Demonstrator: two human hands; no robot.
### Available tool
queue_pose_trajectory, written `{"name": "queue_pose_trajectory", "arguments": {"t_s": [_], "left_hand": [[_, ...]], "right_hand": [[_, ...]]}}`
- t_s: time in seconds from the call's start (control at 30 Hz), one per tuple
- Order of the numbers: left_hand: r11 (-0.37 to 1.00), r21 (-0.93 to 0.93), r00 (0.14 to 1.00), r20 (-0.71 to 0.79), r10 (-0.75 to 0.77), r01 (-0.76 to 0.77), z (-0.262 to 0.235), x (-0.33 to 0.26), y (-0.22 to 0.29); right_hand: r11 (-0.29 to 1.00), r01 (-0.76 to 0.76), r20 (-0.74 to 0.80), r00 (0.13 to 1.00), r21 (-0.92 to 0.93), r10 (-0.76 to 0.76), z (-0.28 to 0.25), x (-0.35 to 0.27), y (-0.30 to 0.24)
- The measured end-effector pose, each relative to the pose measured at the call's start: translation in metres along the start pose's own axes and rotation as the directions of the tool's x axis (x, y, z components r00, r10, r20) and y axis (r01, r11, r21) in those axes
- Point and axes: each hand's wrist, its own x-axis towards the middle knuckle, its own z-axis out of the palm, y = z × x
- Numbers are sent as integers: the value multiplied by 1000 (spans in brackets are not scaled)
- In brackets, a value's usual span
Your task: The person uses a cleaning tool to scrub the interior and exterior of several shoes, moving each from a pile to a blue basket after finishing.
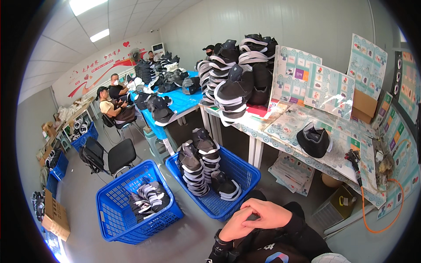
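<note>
Over my lap, my left hand (235, 226) and my right hand (270, 214) are clasped, fingers folded against each other. A small dark patch shows in the gap between them; I cannot tell whether it is my dark clothing. No held object can be made out. Just beyond is a blue basket (248, 169) bearing stacked black, grey and white shoe uppers (193, 164). On the worktable (287, 131) to the right sits a single black shoe upper (314, 141) with a pale lining, apart from both hands.
Another blue basket (107, 210) with shoe uppers stands to the left. A black tool (353, 158) with an orange hose (362, 206) lies at the table's right end. Tall stacks of uppers (239, 83) stand at the back. Several people sit around a blue-covered table (177, 103), near a black chair (122, 153).
</note>
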Motion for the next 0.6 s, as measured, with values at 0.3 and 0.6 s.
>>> {"name": "queue_pose_trajectory", "arguments": {"t_s": [0.3, 0.6], "left_hand": [[1000, -23, 1000, -30, -7, 6, 2, 0, 3], [1000, -22, 1000, -5, -7, 6, 1, 1, 1]], "right_hand": [[1000, 28, -17, 999, -12, -28, 0, -2, 2], [1000, 9, -2, 1000, -12, -9, -2, 1, -1]]}}
